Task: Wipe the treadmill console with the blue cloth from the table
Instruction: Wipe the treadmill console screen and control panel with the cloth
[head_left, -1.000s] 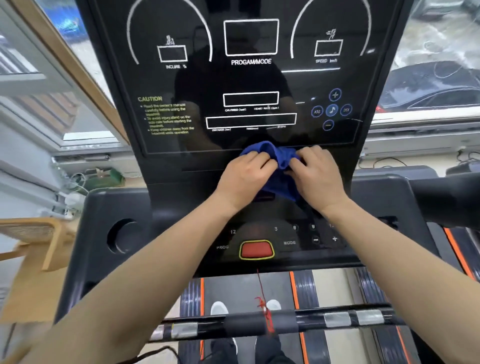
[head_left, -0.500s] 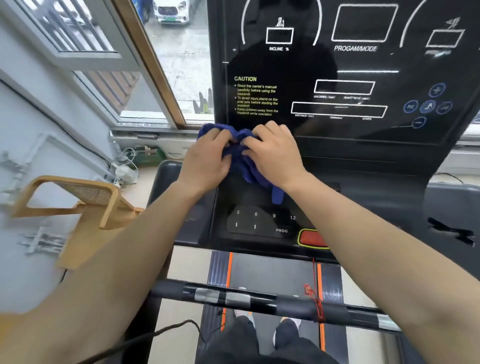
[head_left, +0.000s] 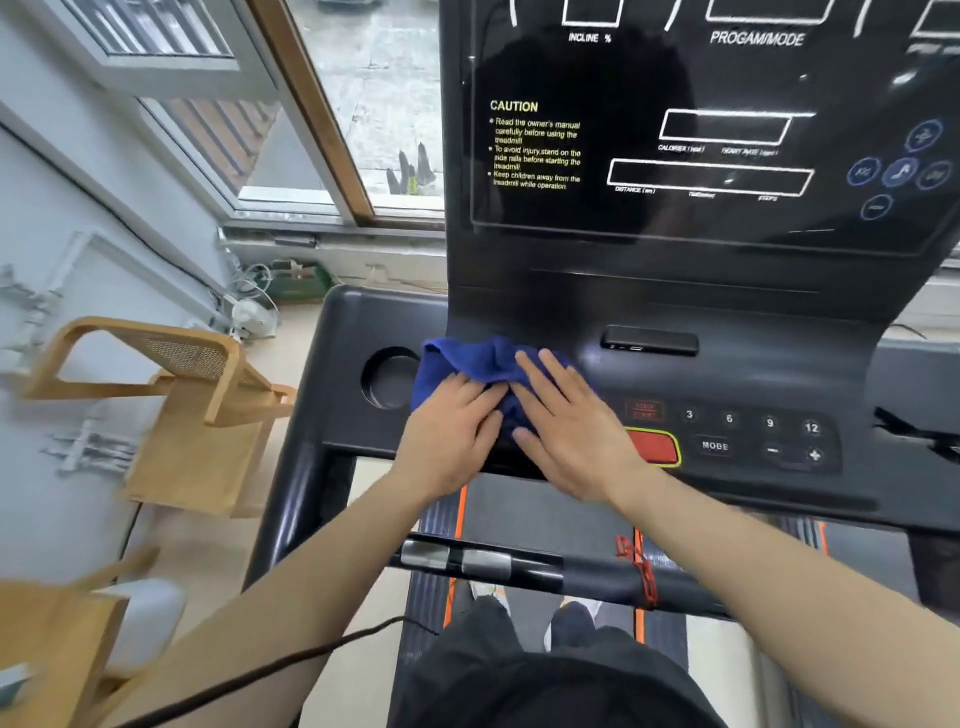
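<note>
1. Presently, the blue cloth (head_left: 470, 366) lies bunched on the lower deck of the treadmill console (head_left: 649, 312), left of centre, between the round cup recess (head_left: 389, 376) and the red stop button (head_left: 653, 447).
2. Both hands rest on the cloth. The left hand (head_left: 449, 441) presses its near left portion; the right hand (head_left: 566, 436) lies flat over its right portion. The fingers of both are extended and spread, pressing down rather than gripping; nothing is clenched.
3. Change noted: a second ago the cloth was gathered between both hands at the foot of the upright display panel (head_left: 701, 130), held in a pinching grip. Half a second ago it was at the panel's lower left corner. It has since come down onto the deck and been flattened under open palms.
4. Judgement: the work appears to have passed from the display face to the button deck, with the left side under treatment. The switch to flat palms suits broad strokes over a level surface.
5. Remaining, by appearance: the keypad area (head_left: 753, 431) to the right, carrying the MODE key and numbered keys, lies uncovered and apart from the cloth.
6. Risk: the right hand sits just beside the stop button; a rightward pass may depress keys.
</note>
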